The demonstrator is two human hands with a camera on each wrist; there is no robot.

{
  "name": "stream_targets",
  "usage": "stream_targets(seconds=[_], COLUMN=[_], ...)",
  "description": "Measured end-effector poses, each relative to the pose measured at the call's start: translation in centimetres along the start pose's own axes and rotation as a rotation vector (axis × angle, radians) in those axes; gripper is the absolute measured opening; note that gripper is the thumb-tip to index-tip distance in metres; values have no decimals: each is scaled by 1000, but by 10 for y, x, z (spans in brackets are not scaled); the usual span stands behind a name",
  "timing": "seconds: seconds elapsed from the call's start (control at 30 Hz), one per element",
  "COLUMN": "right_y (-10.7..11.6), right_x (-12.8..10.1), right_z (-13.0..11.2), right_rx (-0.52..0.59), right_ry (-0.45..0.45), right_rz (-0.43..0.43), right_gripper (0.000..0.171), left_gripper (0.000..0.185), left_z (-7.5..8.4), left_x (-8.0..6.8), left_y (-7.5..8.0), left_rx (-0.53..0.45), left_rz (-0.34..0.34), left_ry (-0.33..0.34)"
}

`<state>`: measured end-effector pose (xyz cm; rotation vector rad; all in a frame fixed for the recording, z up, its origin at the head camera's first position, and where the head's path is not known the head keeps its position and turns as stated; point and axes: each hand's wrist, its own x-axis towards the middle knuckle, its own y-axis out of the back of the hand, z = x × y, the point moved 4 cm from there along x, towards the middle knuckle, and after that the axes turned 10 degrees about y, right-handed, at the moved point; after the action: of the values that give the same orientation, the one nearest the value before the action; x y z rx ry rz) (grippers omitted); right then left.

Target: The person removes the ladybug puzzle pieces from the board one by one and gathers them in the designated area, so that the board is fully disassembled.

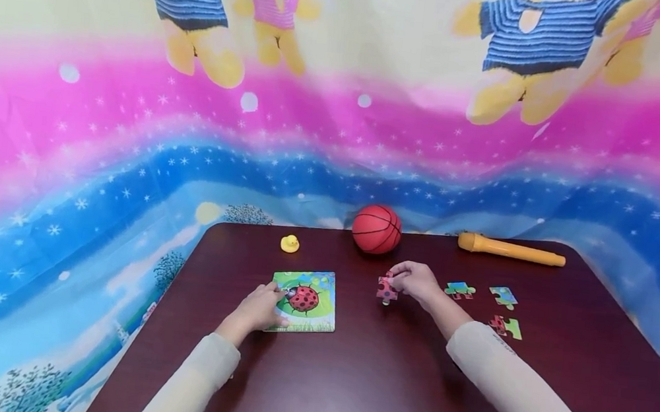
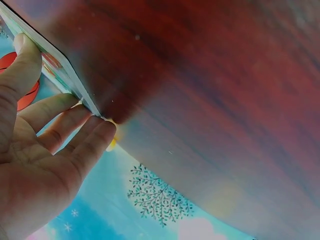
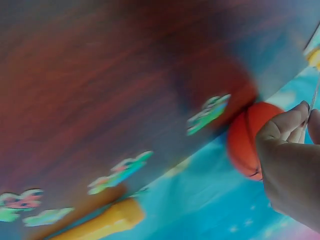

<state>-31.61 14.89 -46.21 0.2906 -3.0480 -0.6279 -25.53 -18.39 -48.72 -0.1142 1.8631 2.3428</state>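
At centre frame in the head view, the right hand [image 1: 415,282] pinches a red-spotted puzzle piece [image 1: 385,289], holding it upright just above the dark bench [image 1: 349,380]. At lower left of centre, the left hand [image 1: 257,308] lies with straight fingers on the left edge of the puzzle board [image 1: 309,301]; the left wrist view shows the thumb on top of the board and the fingertips [image 2: 95,137] against its corner. The board serves as the tray here: a ladybird picture fills most of it, and whether a gap is open near the thumb cannot be told. Three loose pieces lie right of the right hand: one blue-green [image 1: 460,289] just beside it, another [image 1: 503,295] further right, and a red-green one [image 1: 506,326] below them. At the bench's far edge sit a small yellow duck [image 1: 289,244], an orange-red ball [image 1: 377,229] and a yellow torch [image 1: 510,250], well apart from one another. A cloth printed with bears [image 1: 340,101] hangs behind.
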Motion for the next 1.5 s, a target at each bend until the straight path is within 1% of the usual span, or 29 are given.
stream_targets(seconds=[0.1,0.2,0.37,0.5,0.67,0.8,0.9,1.03,1.2,1.3,1.37,1.5], right_y=[15,31,56,71,83,89,92,96,102,105,108,112], right_x=[-2,-6,-17,-26,-34,-40,-43,-48,-51,-53,-55,-58], right_z=[12,26,45,52,56,61,65,70,76,77,77,75], right_rx=[11,15,-43,-80,-85,-95,-97,-109,-143,-170,-206,-332], right_ry=[-21,-37,-74,-91,-97,-119,-125,-96,-39,9,26,35], right_rz=[3,12,35,16,-7,-10,-20,-36,-40,-33,-17,-8], right_gripper=[27,26,28,31,33,34,32,28,22,21,20,16], left_gripper=[71,71,71,70,71,72,71,71,72,72,72,72], left_z=[-2,-4,-4,-1,0,1,2,3,2,3,4,4], left_x=[1,0,0,1,1,0,-1,-2,-2,-1,-1,-1], left_y=[3,1,-1,-1,-1,-2,0,1,-1,-1,-1,-2], left_rx=[0,-3,-12,-7,-11,-14,-18,-21,-17,-13,-13,-19], left_rz=[-6,-20,-18,-8,-9,-19,-19,-22,-23,-24,-26,-33], left_ry=[-1,2,-14,-32,-39,-37,-31,-31,-38,-38,-34,-28])
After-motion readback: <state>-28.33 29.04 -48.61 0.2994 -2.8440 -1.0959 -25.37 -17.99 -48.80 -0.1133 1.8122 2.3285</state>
